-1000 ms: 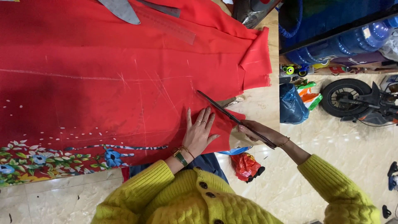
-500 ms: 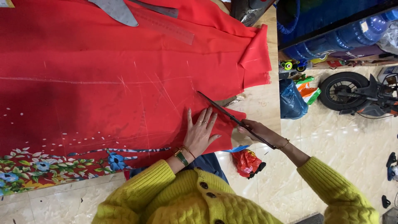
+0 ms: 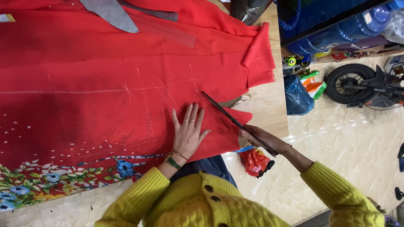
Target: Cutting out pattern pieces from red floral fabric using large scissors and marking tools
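The red cloth (image 3: 105,84) covers most of the table (image 3: 269,105) and fills the left and centre of the frame. Thin white chalk lines run over it, and a flower border (image 3: 63,178) with blue and green shapes lies along its lower left edge.

The left hand (image 3: 188,131) lies flat on the cloth, a little below the centre of the frame. Its fingers are spread and point up, and it pinches nothing; it only presses the cloth down. It wears rings, a bracelet and a green watch.

The right hand (image 3: 259,138) is just to the right of the left hand, at the table edge. Its grip is closed around the handles of the scissors (image 3: 229,115). The long dark blades point to the upper left and lie on the cloth, near the fingertips of the left hand. It cannot be told if the blades are open or shut.

At the top of the frame, a grey curved ruler (image 3: 111,14) and a clear straight ruler (image 3: 168,35) rest on the cloth. On the floor at the right stand a blue bag (image 3: 296,96) and a small scooter (image 3: 366,86). Both sleeves are yellow knit.
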